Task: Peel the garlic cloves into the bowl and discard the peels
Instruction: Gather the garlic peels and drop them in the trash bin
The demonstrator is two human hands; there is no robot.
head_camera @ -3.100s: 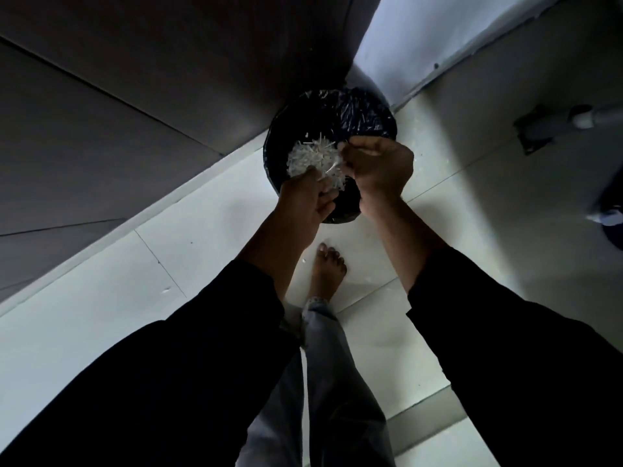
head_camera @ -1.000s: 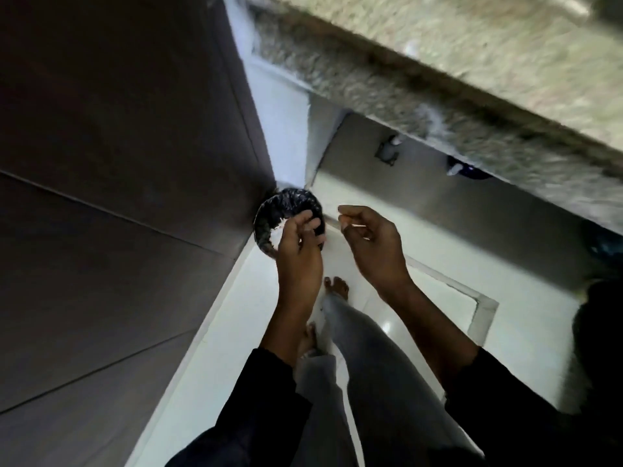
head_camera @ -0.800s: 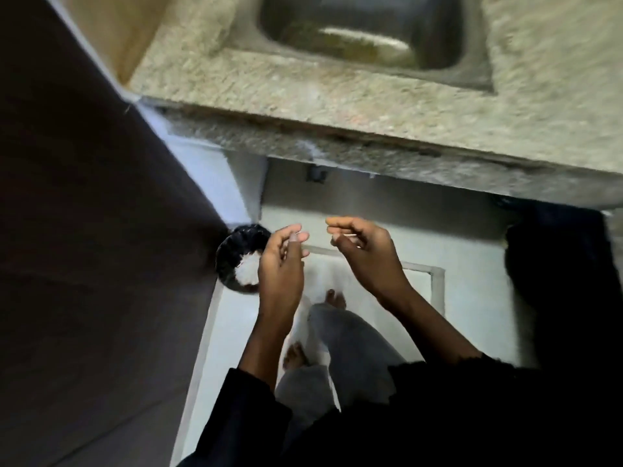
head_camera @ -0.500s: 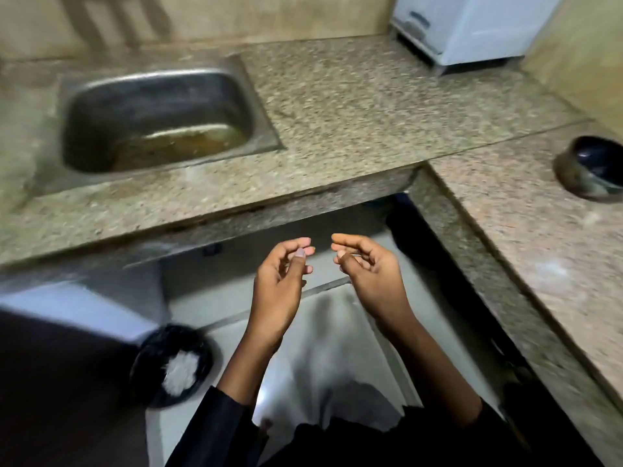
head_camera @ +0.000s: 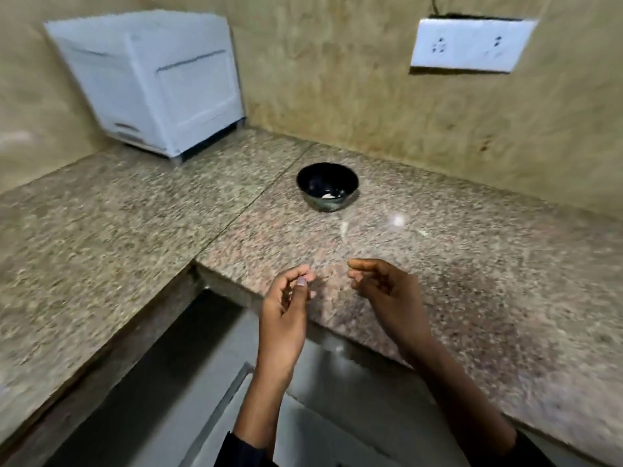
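Two bare hands hover over the front edge of the speckled granite counter, palms facing each other and apart; the left hand has loosely curled fingers holding nothing; the right hand is likewise relaxed and empty; the small dark round bowl sits well beyond both, between them, with pale garlic cloves inside; a white boxy appliance stands far left.

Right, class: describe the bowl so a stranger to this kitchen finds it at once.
Start at the white box in the counter's back corner. Move right along the wall, toward the socket plate. The bowl stands alone there: small, round, dark and glossy.
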